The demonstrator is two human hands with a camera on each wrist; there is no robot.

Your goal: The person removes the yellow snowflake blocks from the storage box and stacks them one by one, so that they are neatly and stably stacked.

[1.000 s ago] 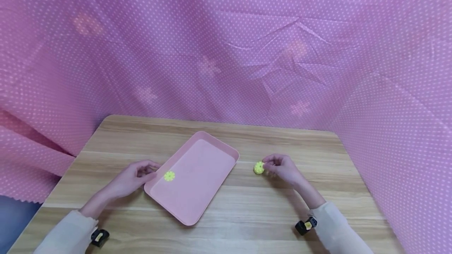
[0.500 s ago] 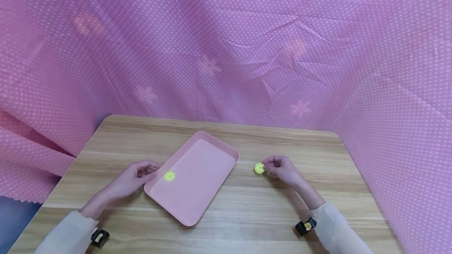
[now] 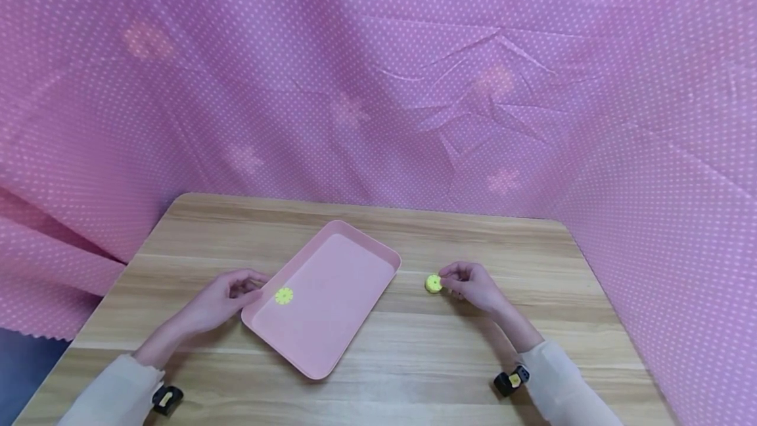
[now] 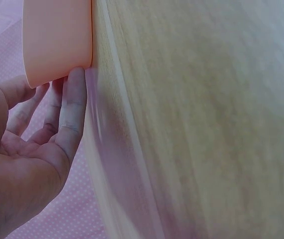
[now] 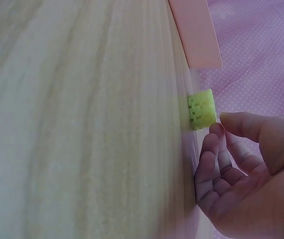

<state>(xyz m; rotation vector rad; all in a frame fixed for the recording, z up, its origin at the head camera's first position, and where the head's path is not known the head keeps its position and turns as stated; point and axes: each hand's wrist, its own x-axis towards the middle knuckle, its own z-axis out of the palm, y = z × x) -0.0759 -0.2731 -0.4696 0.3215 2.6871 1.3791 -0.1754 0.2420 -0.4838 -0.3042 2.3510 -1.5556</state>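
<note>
A shallow pink tray [image 3: 331, 294] lies at an angle on the table, with a flat yellow flower-shaped piece [image 3: 284, 296] inside near its left side. My left hand [image 3: 221, 298] rests at the tray's left corner. In the left wrist view its fingers [image 4: 73, 99] touch the tray's outer wall [image 4: 57, 40], and the thumb is at the rim. Right of the tray, a small stack of round yellow flower-like pieces [image 3: 433, 283] stands on the wood. My right hand [image 3: 473, 284] pinches its right edge between thumb and index finger, the other fingers [image 5: 206, 167] curled below.
The wooden table [image 3: 402, 373] has rounded back corners. A pink dotted cloth [image 3: 367, 84] hangs behind it and along both sides. Each wrist wears a small black device, one at the left sleeve [image 3: 118, 386] and one at the right sleeve [image 3: 568, 380].
The right hand has shifted very slightly toward the body, and the top of the yellow stack sits a touch lower in view. The left hand and the tray stay where they were.
</note>
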